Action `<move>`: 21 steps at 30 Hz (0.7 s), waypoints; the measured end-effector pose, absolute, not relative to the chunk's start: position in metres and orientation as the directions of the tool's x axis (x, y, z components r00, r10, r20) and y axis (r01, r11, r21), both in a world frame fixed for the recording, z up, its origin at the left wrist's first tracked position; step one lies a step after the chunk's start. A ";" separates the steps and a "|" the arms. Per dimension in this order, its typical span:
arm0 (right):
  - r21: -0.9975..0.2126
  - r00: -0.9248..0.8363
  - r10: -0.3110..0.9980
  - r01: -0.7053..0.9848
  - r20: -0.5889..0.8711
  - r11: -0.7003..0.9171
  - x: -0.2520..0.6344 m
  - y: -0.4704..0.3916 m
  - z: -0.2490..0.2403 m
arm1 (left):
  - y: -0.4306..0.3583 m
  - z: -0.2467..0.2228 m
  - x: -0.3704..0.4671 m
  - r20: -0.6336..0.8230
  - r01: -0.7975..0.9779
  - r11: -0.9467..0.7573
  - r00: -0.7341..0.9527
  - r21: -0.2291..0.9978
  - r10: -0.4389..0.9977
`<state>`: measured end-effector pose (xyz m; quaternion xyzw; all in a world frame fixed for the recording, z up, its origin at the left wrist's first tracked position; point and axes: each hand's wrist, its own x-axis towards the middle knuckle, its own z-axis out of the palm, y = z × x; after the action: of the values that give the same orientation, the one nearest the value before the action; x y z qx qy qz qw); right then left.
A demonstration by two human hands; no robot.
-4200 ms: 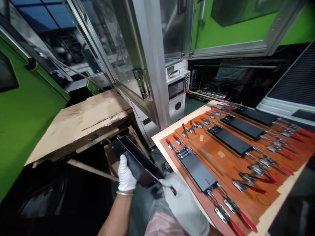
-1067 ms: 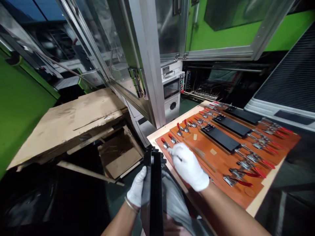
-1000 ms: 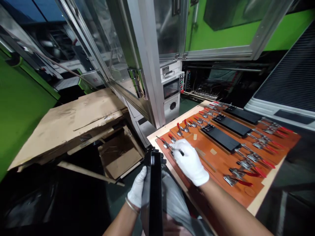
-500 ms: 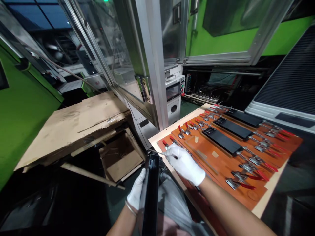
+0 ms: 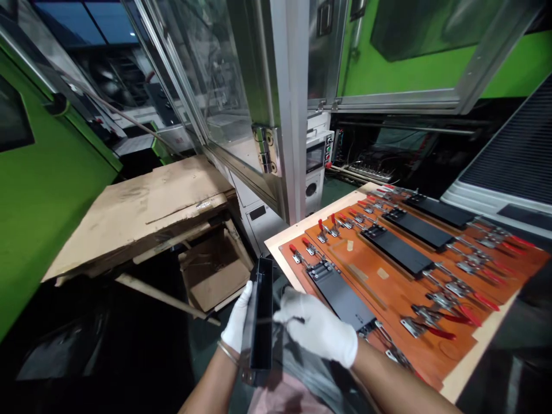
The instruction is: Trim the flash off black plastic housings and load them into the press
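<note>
My gloved left hand [image 5: 236,323] is wrapped round the side of a long black trough-shaped part [image 5: 261,345], which stands lengthwise before me with its hollow side showing. On the other side of it is my gloved right hand [image 5: 321,330], pinching a thin rod-like tool [image 5: 296,319]. The tool's tip is blurred over the hollow, so contact is unclear. To the right, an orange fixture board [image 5: 383,293] carries several similar black parts, one of them a flat black part [image 5: 342,296] close beside my right hand.
Toggle clamps with red handles [image 5: 468,315] line the fixture board. Cardboard [image 5: 142,213] covers a surface at the left, above an open cardboard box [image 5: 215,270]. A metal-framed machine door [image 5: 295,144] rises ahead, and green machine panels [image 5: 34,195] flank the area.
My right hand with the tool has moved from the part's far end down toward its middle. The black part now sits more upended and looks shorter. The view has shifted slightly.
</note>
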<state>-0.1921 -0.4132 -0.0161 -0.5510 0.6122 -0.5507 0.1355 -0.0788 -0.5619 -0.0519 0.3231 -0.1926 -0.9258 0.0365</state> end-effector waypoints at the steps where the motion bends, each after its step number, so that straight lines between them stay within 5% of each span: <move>1: -0.817 -0.413 -0.786 -0.543 0.460 -0.192 -0.201 -0.419 -0.018 | -0.562 -0.054 -0.077 -0.590 -0.083 -0.921 -0.788 0.381 -0.173; 5: -0.815 -0.576 -0.649 -0.568 0.496 -0.118 -0.229 -0.440 -0.022 | -0.562 -0.061 -0.072 -0.580 -0.155 -0.918 -0.809 0.364 -0.094; 14: -0.906 -0.361 -0.866 -0.366 0.347 -0.210 -0.192 -0.421 -0.025 | -0.570 -0.055 -0.090 -0.596 -0.011 -0.895 -0.749 0.447 -0.289; 21: -0.899 -0.573 -0.712 -0.392 0.406 -0.197 -0.216 -0.433 -0.041 | -0.566 -0.048 -0.090 -0.684 -0.147 -0.845 -0.665 0.515 -0.301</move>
<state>-0.2160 -0.4329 -0.0408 -0.4442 0.6209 -0.6334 0.1263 -0.0897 -0.5661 -0.0481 0.4069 -0.2752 -0.8699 0.0440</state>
